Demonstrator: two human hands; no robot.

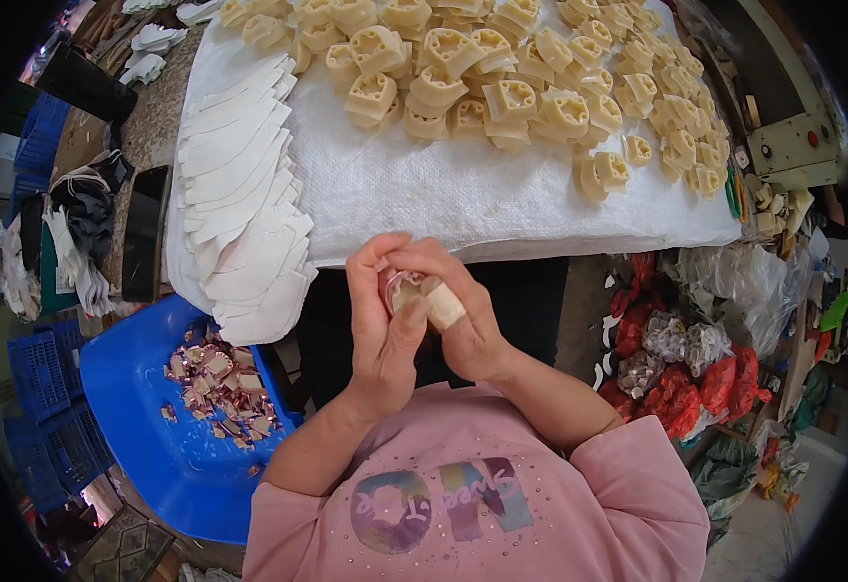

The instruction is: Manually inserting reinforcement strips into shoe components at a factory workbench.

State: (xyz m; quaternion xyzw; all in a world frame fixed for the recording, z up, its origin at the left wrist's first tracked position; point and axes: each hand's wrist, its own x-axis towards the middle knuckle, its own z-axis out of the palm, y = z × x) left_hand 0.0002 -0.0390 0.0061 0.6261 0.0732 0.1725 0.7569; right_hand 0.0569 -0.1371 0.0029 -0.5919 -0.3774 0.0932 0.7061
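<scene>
Cream moulded plastic piece (410, 289) pinched between both hands, held just below edge of white woven cloth (463, 194). Left hand (385, 325) fingers curled closed around it; right hand (458, 310), taped thumb, likewise clamped. Blue plastic tray (143, 427) of trimmed scraps lower left.

workshop | cream moulded parts (501, 87) heaped on table | stacked white cut pieces (244, 213) | scrap tub (143, 407)

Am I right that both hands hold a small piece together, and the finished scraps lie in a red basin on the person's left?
Not quite: the basin is blue, not red, as the head view shows. The left hand and right hand do hold a small piece together, and the scraps lie in it.
</scene>
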